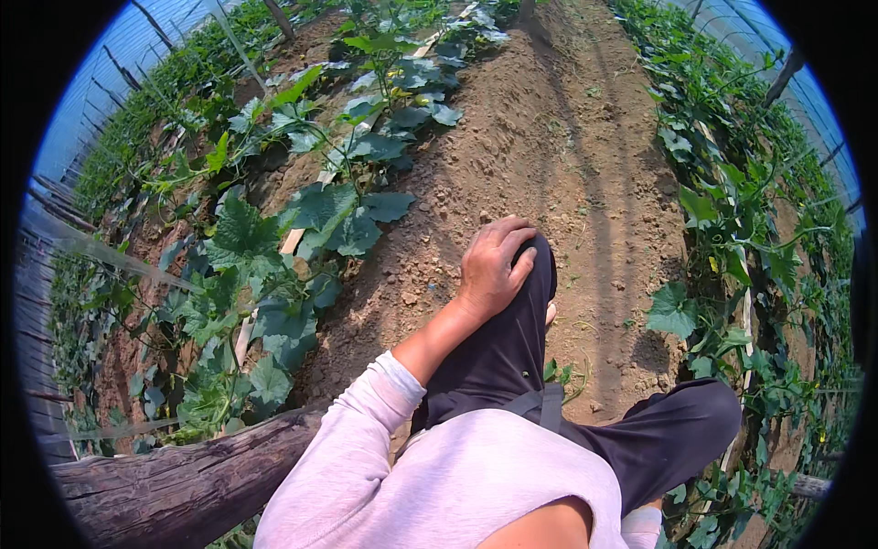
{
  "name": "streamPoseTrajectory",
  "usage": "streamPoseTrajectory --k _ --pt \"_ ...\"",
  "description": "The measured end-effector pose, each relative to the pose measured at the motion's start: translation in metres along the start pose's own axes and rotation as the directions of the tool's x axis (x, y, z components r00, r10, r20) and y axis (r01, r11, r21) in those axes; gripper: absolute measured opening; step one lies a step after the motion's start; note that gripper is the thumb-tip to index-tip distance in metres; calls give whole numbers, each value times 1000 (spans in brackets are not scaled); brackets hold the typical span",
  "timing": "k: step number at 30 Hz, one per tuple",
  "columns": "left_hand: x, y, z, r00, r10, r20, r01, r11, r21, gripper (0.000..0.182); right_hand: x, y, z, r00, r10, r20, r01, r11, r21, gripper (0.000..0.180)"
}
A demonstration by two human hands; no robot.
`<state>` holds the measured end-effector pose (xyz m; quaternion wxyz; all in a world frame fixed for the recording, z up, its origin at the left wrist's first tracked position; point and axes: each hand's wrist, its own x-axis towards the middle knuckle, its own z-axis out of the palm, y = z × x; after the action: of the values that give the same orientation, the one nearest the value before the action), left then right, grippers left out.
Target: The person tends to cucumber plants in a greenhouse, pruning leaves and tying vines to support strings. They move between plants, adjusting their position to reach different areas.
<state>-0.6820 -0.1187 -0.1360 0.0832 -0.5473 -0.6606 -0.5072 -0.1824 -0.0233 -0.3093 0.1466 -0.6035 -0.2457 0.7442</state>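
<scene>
My left hand rests over the knee of my dark trousers, with the thumb apart from the fingers. It holds nothing. My right hand is out of view; only a bit of its pale sleeve shows at the bottom edge. Between two rows of leafy vines lies a bare soil path. Large lobed leaves of the left row reach close to my left arm. Another broad leaf hangs at the path's edge, beyond my right knee.
A thick wooden pole crosses the lower left beside my arm. Pale strips run along the vine rows. Clear plastic film stretches at the left. Wooden posts stand among the plants, under a blue-looking plastic cover.
</scene>
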Motion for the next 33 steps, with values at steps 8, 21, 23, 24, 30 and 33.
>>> streamPoseTrajectory --k 8,21,23,24,30,33 --pt "-5 -13 -11 995 -56 -80 46 992 -115 22 43 -9 107 992 45 120 -30 992 -123 46" --pt "-13 -26 -26 994 -86 -68 83 995 -57 24 116 -33 243 954 160 253 -112 974 -197 51" --pt "-13 -28 -28 993 -99 -63 95 993 -69 24 126 -42 254 939 141 314 -56 963 -264 52" --pt "-12 -32 -30 992 -99 -80 97 995 -33 24 130 -46 256 937 139 320 -53 964 -262 53" --pt "-39 -53 -54 953 -256 -159 287 934 211 41 147 -78 247 918 142 369 -28 954 -298 55" --pt "-83 -44 -67 910 -383 -155 414 842 347 63 155 -109 238 916 119 383 9 948 -318 57"
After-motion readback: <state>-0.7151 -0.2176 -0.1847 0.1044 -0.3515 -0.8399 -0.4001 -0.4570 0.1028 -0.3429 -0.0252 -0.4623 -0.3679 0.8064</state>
